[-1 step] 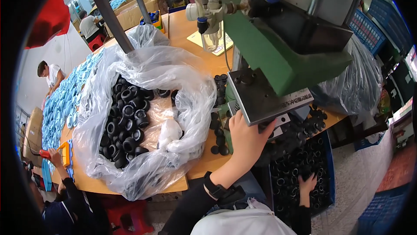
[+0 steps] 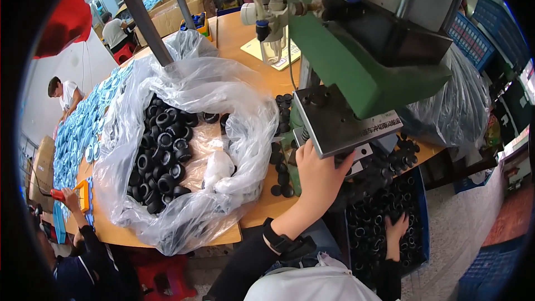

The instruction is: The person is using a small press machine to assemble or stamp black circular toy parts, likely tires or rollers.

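Observation:
My left hand (image 2: 316, 179) is at the front of a green bench press (image 2: 356, 67), its fingers curled under the edge of the dark metal plate (image 2: 340, 123). Its fingertips are partly hidden there, and a dark thing between thumb and fingers is too covered to name. Low on the right, my right hand (image 2: 397, 229) reaches into a blue crate (image 2: 426, 217) filled with small black rubber rings (image 2: 365, 234). Thumb and fingers are spread among the rings. Black material lies between them, but I cannot see any ring gripped.
A clear plastic bag (image 2: 245, 117) lies open on the wooden table (image 2: 256, 212), holding small black tyres (image 2: 161, 159). Round black pieces (image 2: 283, 175) lie around the press. Light-blue parts (image 2: 83, 128) are heaped at the left, where other people work. A red stool (image 2: 167, 276) stands below.
My right hand has shifted slightly up and to the right in the crate, its fingers wider apart. The press plate sits slightly higher. My left hand has barely moved.

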`<state>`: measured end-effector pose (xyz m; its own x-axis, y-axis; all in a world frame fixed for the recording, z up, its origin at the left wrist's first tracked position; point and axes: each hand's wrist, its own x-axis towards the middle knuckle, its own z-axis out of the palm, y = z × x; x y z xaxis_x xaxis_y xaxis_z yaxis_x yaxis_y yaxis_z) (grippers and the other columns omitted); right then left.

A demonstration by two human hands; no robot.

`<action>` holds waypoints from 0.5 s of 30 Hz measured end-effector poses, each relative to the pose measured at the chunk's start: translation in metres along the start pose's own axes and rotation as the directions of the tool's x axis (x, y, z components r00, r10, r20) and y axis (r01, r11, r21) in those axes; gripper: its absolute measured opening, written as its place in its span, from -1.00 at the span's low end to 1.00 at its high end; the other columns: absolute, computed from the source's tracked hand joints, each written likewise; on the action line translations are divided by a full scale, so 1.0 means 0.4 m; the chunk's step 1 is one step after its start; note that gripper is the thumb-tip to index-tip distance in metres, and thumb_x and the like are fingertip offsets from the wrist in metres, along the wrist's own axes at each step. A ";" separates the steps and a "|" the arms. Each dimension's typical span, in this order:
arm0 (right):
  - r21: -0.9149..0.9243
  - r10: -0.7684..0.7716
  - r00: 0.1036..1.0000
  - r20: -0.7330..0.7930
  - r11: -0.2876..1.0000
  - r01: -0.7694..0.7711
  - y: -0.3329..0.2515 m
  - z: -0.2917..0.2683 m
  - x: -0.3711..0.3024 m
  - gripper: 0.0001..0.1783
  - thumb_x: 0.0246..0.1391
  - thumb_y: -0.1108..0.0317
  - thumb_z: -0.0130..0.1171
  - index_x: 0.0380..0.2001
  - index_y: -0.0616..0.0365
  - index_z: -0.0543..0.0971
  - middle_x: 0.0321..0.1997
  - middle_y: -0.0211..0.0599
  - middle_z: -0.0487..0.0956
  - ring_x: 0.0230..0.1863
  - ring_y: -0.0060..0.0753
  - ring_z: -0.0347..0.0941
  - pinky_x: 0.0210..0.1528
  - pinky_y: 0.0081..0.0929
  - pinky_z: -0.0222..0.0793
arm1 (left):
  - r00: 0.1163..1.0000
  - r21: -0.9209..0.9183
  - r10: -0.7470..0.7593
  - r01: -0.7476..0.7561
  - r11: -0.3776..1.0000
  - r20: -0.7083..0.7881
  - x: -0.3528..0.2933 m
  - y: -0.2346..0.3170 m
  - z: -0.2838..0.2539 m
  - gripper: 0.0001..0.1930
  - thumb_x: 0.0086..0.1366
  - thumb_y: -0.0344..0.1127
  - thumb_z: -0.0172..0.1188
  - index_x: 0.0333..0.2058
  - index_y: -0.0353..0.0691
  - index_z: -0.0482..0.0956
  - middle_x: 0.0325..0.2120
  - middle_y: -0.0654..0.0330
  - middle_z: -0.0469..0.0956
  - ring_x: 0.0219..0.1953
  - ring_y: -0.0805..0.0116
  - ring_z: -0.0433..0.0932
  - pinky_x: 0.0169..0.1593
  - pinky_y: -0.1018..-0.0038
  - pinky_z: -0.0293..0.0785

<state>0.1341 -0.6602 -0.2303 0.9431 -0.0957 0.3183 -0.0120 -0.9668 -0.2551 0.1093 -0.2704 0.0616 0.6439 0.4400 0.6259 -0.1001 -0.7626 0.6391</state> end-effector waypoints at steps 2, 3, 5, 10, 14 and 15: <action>0.205 -0.113 0.992 -0.054 0.971 0.122 -0.205 -0.102 0.157 -0.33 -0.03 0.16 0.25 0.10 0.28 0.32 0.20 0.05 0.28 0.19 0.09 0.18 0.21 -0.15 0.09 | 1.000 0.016 -0.007 0.007 1.000 0.000 -0.004 -0.008 -0.005 -0.64 -0.05 -0.27 0.36 -0.25 -0.16 0.49 -0.31 0.19 0.46 -0.17 0.16 0.39 -0.11 0.25 0.23; 0.274 -0.209 0.970 -0.126 0.932 0.236 -0.309 -0.150 0.226 -0.42 0.04 0.21 0.20 0.07 0.27 0.35 0.19 0.00 0.29 0.20 0.02 0.18 0.22 -0.20 0.07 | 1.000 0.001 -0.024 0.024 1.000 0.009 -0.004 -0.012 -0.013 -0.63 -0.05 -0.26 0.36 -0.24 -0.16 0.49 -0.32 0.20 0.46 -0.18 0.16 0.40 -0.11 0.26 0.23; 0.521 -0.276 0.953 -0.122 0.800 0.298 -0.493 -0.220 0.327 -0.52 0.09 0.25 0.15 0.03 0.29 0.40 0.17 -0.06 0.32 0.20 -0.06 0.20 0.21 -0.24 0.10 | 0.999 -0.008 -0.044 0.044 0.999 0.000 -0.009 -0.034 -0.029 -0.62 -0.05 -0.25 0.36 -0.23 -0.15 0.49 -0.33 0.20 0.47 -0.19 0.15 0.41 -0.11 0.26 0.23; 0.246 -0.509 0.861 -0.006 0.833 0.495 -0.603 -0.143 0.498 -0.47 0.18 0.06 -0.01 0.06 0.26 0.37 0.21 -0.06 0.31 0.25 -0.03 0.17 0.21 -0.10 0.04 | 0.976 -0.310 -0.160 0.198 0.930 0.145 -0.013 -0.041 -0.029 -0.66 -0.03 -0.22 0.35 -0.28 -0.18 0.52 -0.39 0.20 0.51 -0.24 0.15 0.44 -0.14 0.30 0.24; 0.303 -0.446 0.876 0.182 0.873 0.382 -0.622 -0.084 0.469 -0.45 0.19 0.04 -0.05 0.09 0.23 0.35 0.23 -0.10 0.29 0.30 -0.09 0.11 0.26 -0.06 -0.07 | 0.966 -0.231 -0.167 0.211 0.950 0.195 0.001 -0.051 -0.048 -0.67 -0.02 -0.22 0.34 -0.27 -0.17 0.52 -0.38 0.20 0.51 -0.24 0.15 0.44 -0.16 0.31 0.24; 0.255 -0.489 0.870 0.060 0.850 0.461 -0.605 -0.068 0.460 -0.46 0.20 0.04 -0.06 0.09 0.22 0.35 0.24 -0.11 0.29 0.31 -0.11 0.09 0.28 -0.08 -0.09 | 0.967 -0.234 -0.167 0.210 0.949 0.190 0.000 -0.052 -0.050 -0.67 -0.02 -0.22 0.34 -0.27 -0.17 0.52 -0.38 0.20 0.51 -0.24 0.15 0.44 -0.16 0.31 0.24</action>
<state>0.3015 -0.4503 -0.0853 0.8464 0.4043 0.3467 0.5090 -0.8056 -0.3033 0.0961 -0.2449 0.0572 0.7840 0.4628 0.4137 -0.1375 -0.5205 0.8427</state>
